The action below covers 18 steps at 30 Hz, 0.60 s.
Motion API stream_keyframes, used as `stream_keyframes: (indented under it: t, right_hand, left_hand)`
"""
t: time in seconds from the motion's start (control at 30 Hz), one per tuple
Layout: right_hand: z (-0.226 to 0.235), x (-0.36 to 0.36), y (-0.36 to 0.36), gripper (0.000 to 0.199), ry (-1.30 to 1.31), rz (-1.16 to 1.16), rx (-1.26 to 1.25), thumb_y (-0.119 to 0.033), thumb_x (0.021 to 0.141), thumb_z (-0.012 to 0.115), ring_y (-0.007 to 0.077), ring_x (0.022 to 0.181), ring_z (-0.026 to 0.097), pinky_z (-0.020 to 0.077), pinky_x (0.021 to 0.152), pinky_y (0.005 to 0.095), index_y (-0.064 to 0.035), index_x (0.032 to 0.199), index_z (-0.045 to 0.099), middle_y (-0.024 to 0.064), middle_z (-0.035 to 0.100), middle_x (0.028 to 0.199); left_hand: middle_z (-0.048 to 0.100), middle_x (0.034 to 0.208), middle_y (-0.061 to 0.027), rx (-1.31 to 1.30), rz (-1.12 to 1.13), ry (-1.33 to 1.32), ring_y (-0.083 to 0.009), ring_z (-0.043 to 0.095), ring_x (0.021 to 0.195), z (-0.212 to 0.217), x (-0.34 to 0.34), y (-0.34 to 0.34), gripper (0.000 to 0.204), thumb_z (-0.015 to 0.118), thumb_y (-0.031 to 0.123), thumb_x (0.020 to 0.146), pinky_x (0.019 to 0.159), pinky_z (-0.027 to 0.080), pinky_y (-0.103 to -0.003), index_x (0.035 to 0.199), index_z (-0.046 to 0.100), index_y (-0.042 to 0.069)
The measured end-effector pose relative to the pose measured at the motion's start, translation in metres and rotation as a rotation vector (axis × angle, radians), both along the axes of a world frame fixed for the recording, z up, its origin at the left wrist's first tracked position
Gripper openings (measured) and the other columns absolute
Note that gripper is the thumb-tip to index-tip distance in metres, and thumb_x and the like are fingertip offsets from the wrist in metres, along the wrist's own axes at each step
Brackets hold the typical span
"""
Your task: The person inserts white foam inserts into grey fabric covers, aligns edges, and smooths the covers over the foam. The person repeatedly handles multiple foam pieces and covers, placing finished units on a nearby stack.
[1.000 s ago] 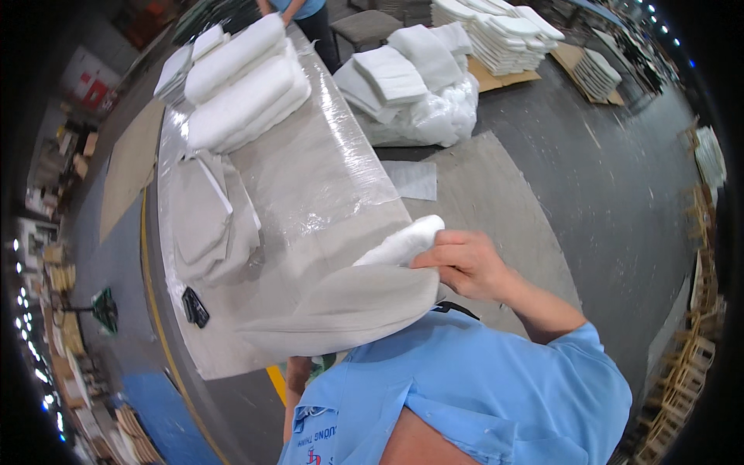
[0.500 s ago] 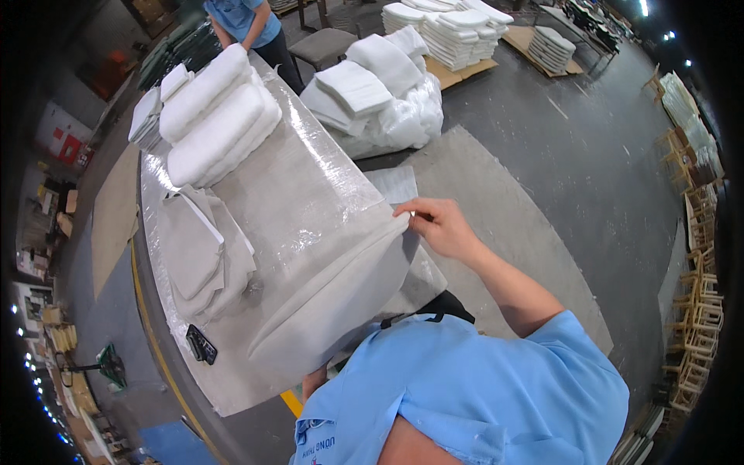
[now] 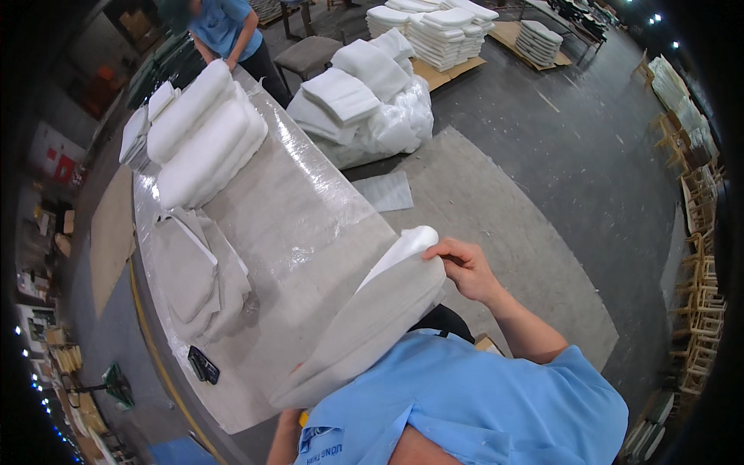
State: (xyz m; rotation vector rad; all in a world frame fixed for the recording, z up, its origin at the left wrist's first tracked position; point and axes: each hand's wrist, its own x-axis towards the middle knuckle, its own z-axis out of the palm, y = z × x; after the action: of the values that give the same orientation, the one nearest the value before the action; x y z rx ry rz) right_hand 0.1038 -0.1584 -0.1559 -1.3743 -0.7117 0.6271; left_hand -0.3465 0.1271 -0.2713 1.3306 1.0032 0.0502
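A long grey fabric piece [image 3: 364, 325] lies along the near edge of the table, bulging and creased. At its right end a white layer [image 3: 407, 249] shows, curling out past the grey cloth. My right hand [image 3: 465, 267] pinches the cloth at this end, thumb and fingers together. My left hand [image 3: 290, 418] is low at the near left end of the piece, by the table edge; its fingers are hidden by the cloth and my shirt.
Grey fabric pieces [image 3: 194, 267] are stacked on the plastic-covered table [image 3: 310, 225], near a black object [image 3: 203, 364]. Thick white padding rolls [image 3: 205, 147] lie farther back. Another person [image 3: 232, 35] stands at the far end. Bagged padding [image 3: 380, 124] sits on the floor beyond.
My right hand has moved right and nearer to me with the cloth end. The white layer now shows there. My left forearm shows more at the lower edge.
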Motion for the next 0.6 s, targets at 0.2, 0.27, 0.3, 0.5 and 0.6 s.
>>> stream_keyframes:
  t: [0.2,0.27,0.3,0.5,0.6]
  right_hand:
    - [-0.008,-0.013,-0.012,0.033,0.100,0.019,0.147,0.015,0.089,0.054,0.0146,0.104,0.061,0.0473,0.091,0.0261,-0.0028,0.107,0.074,0.0049,0.065,0.112]
    - [-0.012,-0.016,-0.018,0.033,0.121,0.000,0.161,0.016,0.088,0.052,0.0148,0.106,0.061,0.0467,0.094,0.0264,-0.0029,0.105,0.073,0.0045,0.065,0.111]
    - [-0.012,-0.019,-0.019,0.032,0.143,-0.011,0.177,0.016,0.088,0.052,0.0147,0.106,0.061,0.0465,0.093,0.0262,-0.0029,0.104,0.073,0.0045,0.065,0.111]
    - [-0.006,-0.029,-0.023,0.031,0.152,-0.027,0.209,0.016,0.087,0.050,0.0140,0.104,0.061,0.0460,0.092,0.0257,-0.0021,0.099,0.072,0.0044,0.065,0.111]
    - [0.005,-0.035,-0.028,0.032,0.143,-0.037,0.217,0.016,0.087,0.050,0.0153,0.103,0.062,0.0468,0.092,0.0269,-0.0020,0.098,0.073,0.0050,0.067,0.110]
  left_hand:
    - [0.075,0.104,-0.0096,0.822,-0.333,0.159,-0.0156,0.068,0.088,0.069,0.098,0.089,0.024,0.068,0.013,0.101,0.081,0.054,-0.030,0.123,0.074,0.005]
    - [0.075,0.103,-0.0087,0.749,-0.410,-0.078,-0.0138,0.067,0.087,0.096,0.183,0.071,0.022,0.067,0.008,0.102,0.078,0.054,-0.029,0.122,0.074,0.004]
    - [0.075,0.103,-0.0085,0.671,-0.446,-0.167,-0.0138,0.067,0.087,0.108,0.222,0.054,0.021,0.066,0.006,0.101,0.078,0.054,-0.030,0.121,0.074,0.003]
    - [0.075,0.102,-0.0032,0.327,-0.897,-0.359,-0.0098,0.063,0.088,0.147,0.361,-0.042,0.023,0.061,0.014,0.107,0.079,0.052,-0.027,0.123,0.072,0.002]
    - [0.073,0.096,-0.0060,0.300,-1.182,-0.137,-0.0130,0.063,0.083,0.153,0.380,-0.050,0.027,0.061,0.023,0.106,0.077,0.051,-0.029,0.118,0.073,0.001]
